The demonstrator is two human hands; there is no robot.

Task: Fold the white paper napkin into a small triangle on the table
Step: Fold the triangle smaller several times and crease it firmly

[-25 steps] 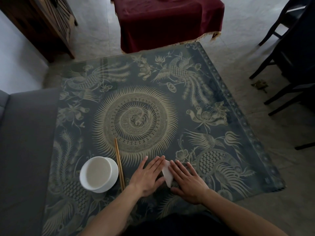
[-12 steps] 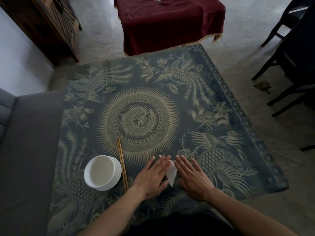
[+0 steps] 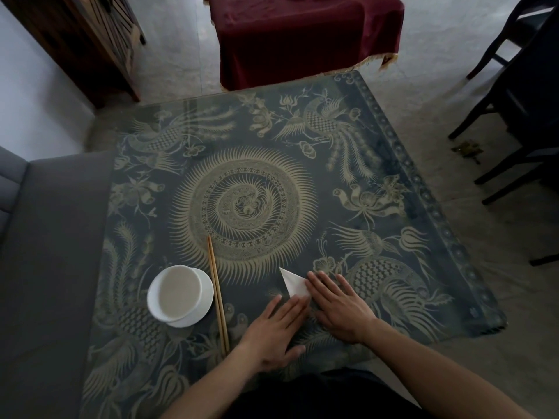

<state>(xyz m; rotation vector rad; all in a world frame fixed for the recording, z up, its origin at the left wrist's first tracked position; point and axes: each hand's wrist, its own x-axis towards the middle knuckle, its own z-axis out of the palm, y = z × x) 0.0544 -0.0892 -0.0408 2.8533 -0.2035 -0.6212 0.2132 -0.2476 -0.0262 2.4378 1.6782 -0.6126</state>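
Observation:
The white paper napkin (image 3: 293,283) lies folded into a small triangle near the front edge of the patterned table (image 3: 378,164), its point aimed away from me. My left hand (image 3: 276,331) lies flat with fingers apart, its fingertips at the napkin's near end. My right hand (image 3: 337,303) rests flat beside and partly over the napkin's right edge, fingers spread. Part of the napkin is hidden under my fingers.
A white bowl on a saucer (image 3: 179,295) stands to the left of my hands, with a pair of wooden chopsticks (image 3: 217,293) lying beside it. A grey sofa (image 3: 45,252) borders the table's left side. A dark red cloth-covered stand (image 3: 302,34) and dark chairs (image 3: 514,95) stand beyond.
My left hand has slid back toward me off the napkin, so more of the white triangle shows. My right hand stays flat at its right edge. The camera view shifted slightly.

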